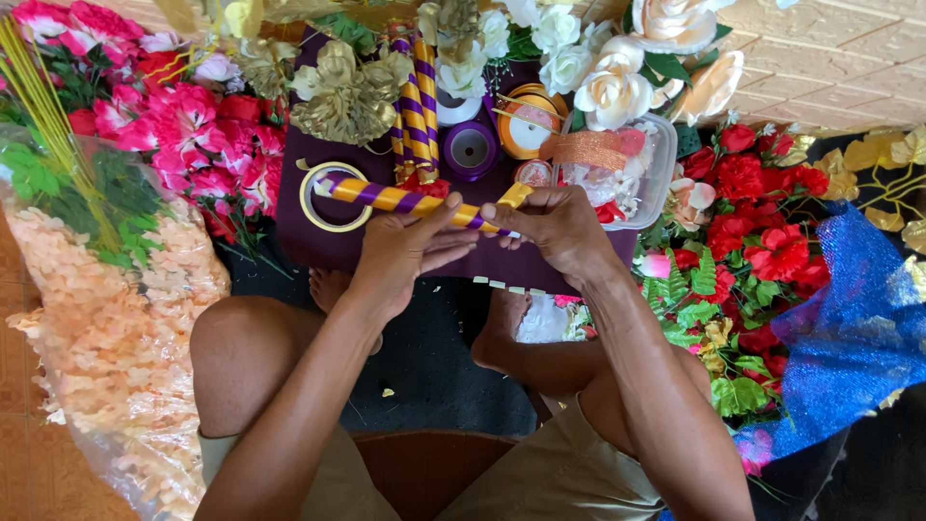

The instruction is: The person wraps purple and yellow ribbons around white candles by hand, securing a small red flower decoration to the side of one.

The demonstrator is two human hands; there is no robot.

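Note:
A stick wrapped in purple and gold spiral ribbon (386,197) lies level in front of me. My left hand (410,248) grips it near the middle, thumb on top. My right hand (555,225) pinches its right end, where a loose gold ribbon end (515,195) sticks out. Both hands hover over a dark purple board (333,241). Two more striped sticks (417,101) stand upright just behind, next to a gold fabric flower (347,96).
Purple ribbon spool (471,149), gold ribbon spool (529,123) and tape ring (333,197) sit on the board. A clear plastic box (641,174) is to the right. Pink flowers (183,125) left, red flowers (762,222) right, peach petals bag (106,328), blue glitter mesh (854,328).

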